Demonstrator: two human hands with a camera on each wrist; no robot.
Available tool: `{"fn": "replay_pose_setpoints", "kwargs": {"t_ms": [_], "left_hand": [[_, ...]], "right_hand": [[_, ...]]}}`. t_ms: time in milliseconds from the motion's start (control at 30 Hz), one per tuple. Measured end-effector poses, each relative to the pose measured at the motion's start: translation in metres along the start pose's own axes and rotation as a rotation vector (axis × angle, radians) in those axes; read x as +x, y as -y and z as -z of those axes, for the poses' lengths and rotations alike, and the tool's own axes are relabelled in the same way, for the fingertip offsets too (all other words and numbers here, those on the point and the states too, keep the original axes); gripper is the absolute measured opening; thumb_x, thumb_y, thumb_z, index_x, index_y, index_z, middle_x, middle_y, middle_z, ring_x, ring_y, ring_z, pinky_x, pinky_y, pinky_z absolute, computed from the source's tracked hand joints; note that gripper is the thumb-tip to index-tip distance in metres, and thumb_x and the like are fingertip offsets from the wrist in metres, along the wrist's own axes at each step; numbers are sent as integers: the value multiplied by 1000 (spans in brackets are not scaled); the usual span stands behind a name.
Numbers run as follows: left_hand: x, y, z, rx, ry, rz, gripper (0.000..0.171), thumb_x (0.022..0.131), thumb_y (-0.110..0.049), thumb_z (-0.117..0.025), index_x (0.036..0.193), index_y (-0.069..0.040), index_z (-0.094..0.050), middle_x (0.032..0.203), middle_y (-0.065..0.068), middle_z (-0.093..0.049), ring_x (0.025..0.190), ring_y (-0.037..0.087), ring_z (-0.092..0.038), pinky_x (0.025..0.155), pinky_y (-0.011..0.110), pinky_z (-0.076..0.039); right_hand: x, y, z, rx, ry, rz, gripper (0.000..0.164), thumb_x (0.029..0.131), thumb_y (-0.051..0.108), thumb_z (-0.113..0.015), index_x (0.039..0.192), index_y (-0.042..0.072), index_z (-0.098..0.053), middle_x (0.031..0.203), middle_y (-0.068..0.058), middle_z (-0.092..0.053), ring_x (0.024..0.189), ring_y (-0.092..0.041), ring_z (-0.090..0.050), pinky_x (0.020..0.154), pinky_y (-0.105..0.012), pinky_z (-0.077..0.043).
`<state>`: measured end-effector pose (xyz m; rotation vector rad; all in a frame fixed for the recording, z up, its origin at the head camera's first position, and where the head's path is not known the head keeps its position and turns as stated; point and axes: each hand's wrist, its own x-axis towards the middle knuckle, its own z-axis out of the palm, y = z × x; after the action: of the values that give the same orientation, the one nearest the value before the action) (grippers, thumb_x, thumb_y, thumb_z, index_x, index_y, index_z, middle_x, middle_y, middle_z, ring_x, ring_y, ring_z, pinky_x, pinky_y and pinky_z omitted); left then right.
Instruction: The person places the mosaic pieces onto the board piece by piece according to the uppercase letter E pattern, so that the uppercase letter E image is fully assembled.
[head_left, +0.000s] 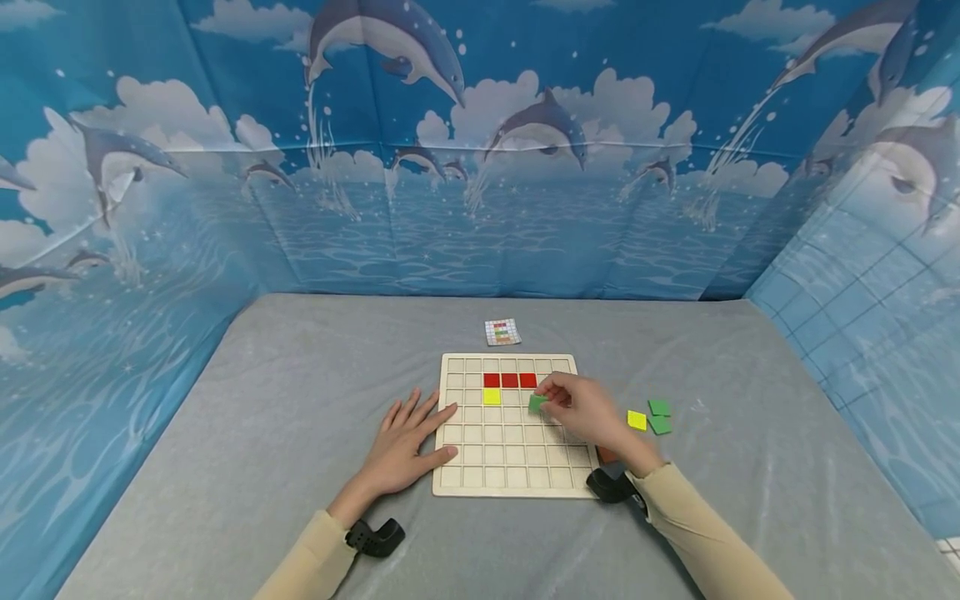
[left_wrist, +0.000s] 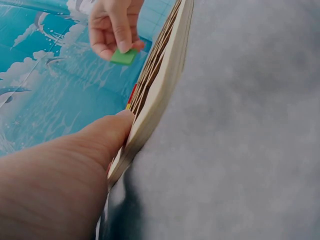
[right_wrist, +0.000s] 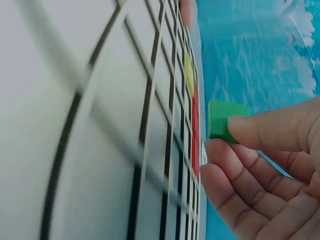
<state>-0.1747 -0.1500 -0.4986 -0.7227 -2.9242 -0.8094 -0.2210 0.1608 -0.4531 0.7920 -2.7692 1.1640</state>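
Green tile step: left grip, fingers spread, should steady board; right grip pinches tile above board, best lowered level and squared; red tiles beyond; pattern card farthest, worth checking.

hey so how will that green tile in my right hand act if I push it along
The green tile is probably stiff: its edges look straight under the pinch. It seems light, since the right hand holds it with just thumb and fingertips. Flat and four-sided, it would likely slide rather than roll.
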Motion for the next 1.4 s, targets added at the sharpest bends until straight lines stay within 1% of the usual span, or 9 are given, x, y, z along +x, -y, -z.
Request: {"fn": "replay_pose_setpoints", "kwargs": {"t_ms": [133, 267, 367, 567, 867, 1133, 1267, 1400], "left_hand": [[1, 0, 0, 4, 5, 4, 66, 92, -57, -50, 148, -25, -36, 156, 4, -20, 143, 29, -5, 110, 52, -1], [1, 0, 0, 10, 10, 8, 65, 92, -57, -49, 148, -26, -36, 156, 3, -19, 143, 28, -4, 110, 52, -1], [1, 1, 0, 10, 9, 10, 65, 92, -56, -50, 148, -26, -36, 156, 3, -20, 143, 27, -5, 110, 51, -1], [1, 1, -1, 11, 5, 10, 64, 92, -56, -50, 148, -27, -37, 155, 3, -20, 143, 27, -5, 110, 51, -1], [1, 1, 0, 8, 4, 3, 64, 92, -56, -50, 148, -26, -38, 155, 5, -21, 143, 28, -5, 110, 51, -1], [0, 2, 0, 9, 4, -1, 64, 93, -55, -50, 148, -25, -38, 155, 5, -21, 143, 29, -6, 110, 52, -2], [-1, 1, 1, 8, 9, 1, 64, 93, -55, -50, 148, -25, -37, 155, 5, -21, 143, 28, -5, 110, 51, -1], [-1, 1, 1, 6, 11, 1, 64, 93, -55, -50, 148, -26, -37, 155, 5, -21, 143, 28, -5, 110, 51, -1]], "right_hand": [[10, 11, -11, 50, 49, 31, 11, 85, -1, -68, 92, 7, -66, 84, 1, -62, 74, -11, -58, 68, -28, -50], [18, 19, -23, 77, 71, 72, 13, 82, -6, -68, 89, 5, -66, 82, -4, -63, 73, -12, -57, 67, -27, -50], [22, 25, -30, 82, 87, 67, 14, 80, -6, -69, 87, 6, -66, 80, -2, -63, 71, -10, -57, 66, -26, -50], [27, 31, -39, 62, 114, 13, 15, 80, -5, -71, 86, 8, -67, 78, 5, -61, 71, -10, -56, 66, -27, -49], [29, 32, -42, -3, 121, -38, 12, 81, 2, -73, 86, 11, -67, 74, 9, -59, 69, -9, -54, 66, -27, -48], [30, 34, -39, -21, 147, -40, 9, 82, 5, -73, 85, 11, -66, 73, 9, -58, 68, -8, -54, 65, -28, -47], [30, 34, -40, -33, 137, -42, 7, 83, 6, -71, 85, 12, -67, 73, 9, -58, 67, -8, -53, 64, -27, -46], [29, 34, -40, -55, 113, -53, 2, 86, 10, -71, 87, 11, -72, 73, 10, -60, 66, -8, -53, 63, -28, -46]]}}
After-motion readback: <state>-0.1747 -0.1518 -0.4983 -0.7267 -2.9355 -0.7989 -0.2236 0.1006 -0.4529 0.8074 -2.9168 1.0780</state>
